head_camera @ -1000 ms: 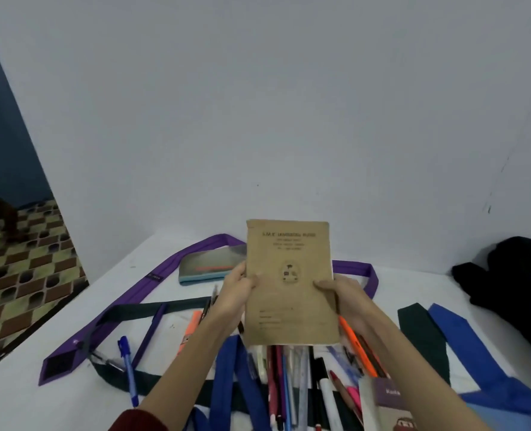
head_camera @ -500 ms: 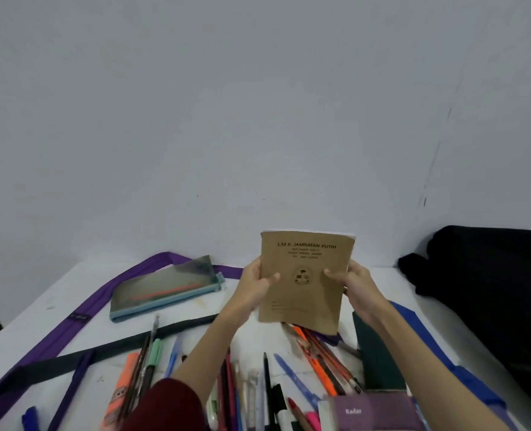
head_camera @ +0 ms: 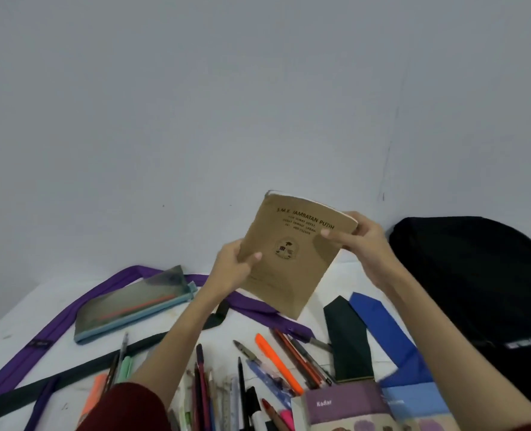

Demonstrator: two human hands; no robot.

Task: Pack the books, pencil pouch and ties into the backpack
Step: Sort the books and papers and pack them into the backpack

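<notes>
Study spot indoors: white table (head_camera: 40, 306) against plain wall (head_camera: 195, 104), pens (head_camera: 276, 362), school exercise book (head_camera: 292, 253).

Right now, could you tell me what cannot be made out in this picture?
Head view only:
- Black backpack: its opening is lost in dark fabric; the right edge cuts it off.
- Brown exercise book: small lines under the title are too blurred.
- Purple book: cut off by the bottom edge.
- Pencil pouch: contents blurred.

Brown book (head_camera: 292, 256) tilted between both hands (head_camera: 233, 265), above scattered pens (head_camera: 276, 362).
</notes>
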